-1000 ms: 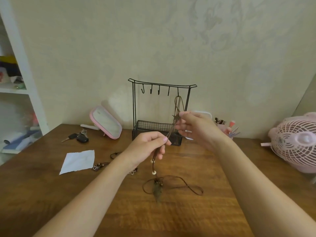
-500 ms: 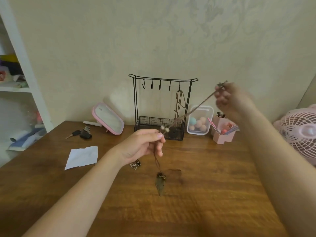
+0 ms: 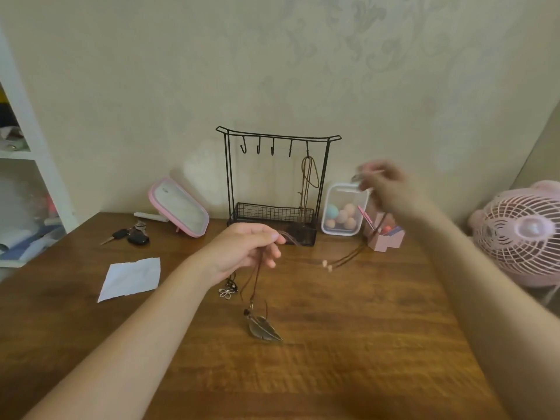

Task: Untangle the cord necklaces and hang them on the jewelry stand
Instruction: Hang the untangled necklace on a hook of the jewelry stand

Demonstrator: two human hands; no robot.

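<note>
One camera sits on my head. It faces forward and tilts down across the wooden table (image 3: 333,374) toward the wall (image 3: 151,86) behind it. The view is close: my forearms enter from the two bottom corners, with my left hand (image 3: 245,253) near mid-frame and my right hand (image 3: 391,192) higher, to the right, blurred. The jewelry stand (image 3: 277,189) stands at the table's far edge. The wide lens takes in the white shelf (image 3: 36,165) at the left edge and the pink fan (image 3: 521,234) at the right.
</note>
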